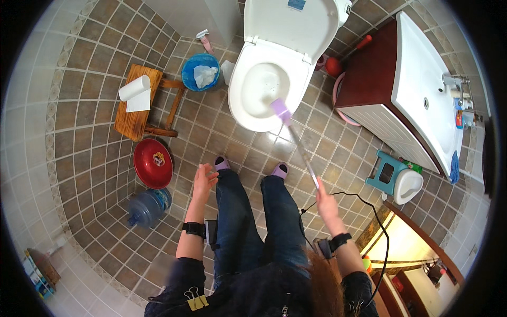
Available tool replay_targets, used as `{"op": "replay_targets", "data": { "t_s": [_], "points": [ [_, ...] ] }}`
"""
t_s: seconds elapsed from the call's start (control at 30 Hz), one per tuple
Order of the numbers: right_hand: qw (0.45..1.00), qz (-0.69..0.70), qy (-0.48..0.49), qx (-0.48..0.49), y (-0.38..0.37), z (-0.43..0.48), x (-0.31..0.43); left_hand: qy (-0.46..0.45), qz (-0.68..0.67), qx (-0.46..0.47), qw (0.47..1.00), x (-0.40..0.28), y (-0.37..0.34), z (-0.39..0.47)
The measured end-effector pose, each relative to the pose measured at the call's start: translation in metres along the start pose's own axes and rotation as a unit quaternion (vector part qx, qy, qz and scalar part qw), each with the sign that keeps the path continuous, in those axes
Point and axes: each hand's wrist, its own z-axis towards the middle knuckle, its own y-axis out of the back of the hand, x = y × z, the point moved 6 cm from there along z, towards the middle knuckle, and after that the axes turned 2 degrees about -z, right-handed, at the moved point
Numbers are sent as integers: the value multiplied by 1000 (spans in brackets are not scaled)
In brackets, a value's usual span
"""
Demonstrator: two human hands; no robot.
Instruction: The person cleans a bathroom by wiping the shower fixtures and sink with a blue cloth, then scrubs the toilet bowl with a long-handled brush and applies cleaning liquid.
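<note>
My right hand is closed round the metal handle of a long-handled toilet brush. The brush's lilac head appears over the front right rim of a white toilet; whether it touches the seat I cannot tell. Lid raised, the toilet shows its seat lying down and small dark specks inside the bowl. My left hand hangs free beside my left knee, fingers apart and holding nothing. Lilac slippers are on my feet, short of the toilet's front.
On the left stand a wooden stool with a paper roll, a blue bin, a red basin and a large water bottle. A sink cabinet, a red-handled plunger and a teal step stool are right. A black cable loops by my right arm.
</note>
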Motion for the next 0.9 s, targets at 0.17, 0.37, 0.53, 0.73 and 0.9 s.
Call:
{"op": "replay_targets", "data": {
  "t_s": [0.17,0.37,0.53,0.73,0.9],
  "points": [
    [997,75,-16,28,-54,-42,88,13,16,33,999,-18,26,21],
    [990,135,-4,-29,-66,-6,187,-4,40,29,999,-59,96,50],
    [992,120,-32,-28,-72,-31,198,-16,64,11,998,-90,155,73],
    [987,124,-105,16,-84,-84,193,17,78,15,997,-91,166,97],
    [990,119,-77,-11,-89,-65,209,16,54,37,998,-84,150,101]
  ]
}}
